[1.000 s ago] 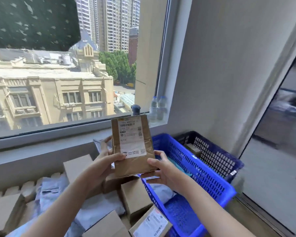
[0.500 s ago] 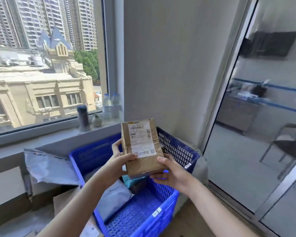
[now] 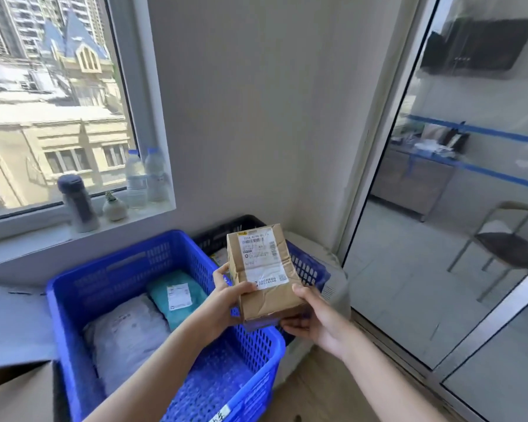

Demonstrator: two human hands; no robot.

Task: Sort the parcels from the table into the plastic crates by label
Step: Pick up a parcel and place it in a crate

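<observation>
Parcel: creased brown paper parcel [image 3: 264,271], boxy, white shipping label [image 3: 261,255] facing up.
Hands: left hand [image 3: 226,301] and right hand [image 3: 313,319] grip its lower corners.
Below hands: perforated blue plastic crate [image 3: 110,269].

place: office sorting corner | evidence: glass partition [image 3: 439,208]; blue crate [image 3: 128,266]; city window [image 3: 43,117]

Daylit window [image 3: 52,102] at 10 o'clock looks onto pale bldgs & towers; its white sill [image 3: 28,222] carries a dark flask [image 3: 78,204], small plant pot [image 3: 114,207] & two water bottles [image 3: 136,178]. Plain off-white wall [image 3: 256,102] at 12. Glass partition [image 3: 470,208] w/ blue tape strips [image 3: 485,130] at 3, chair [image 3: 506,243] behind it; wood-look floor [image 3: 317,389] at 5.
</observation>
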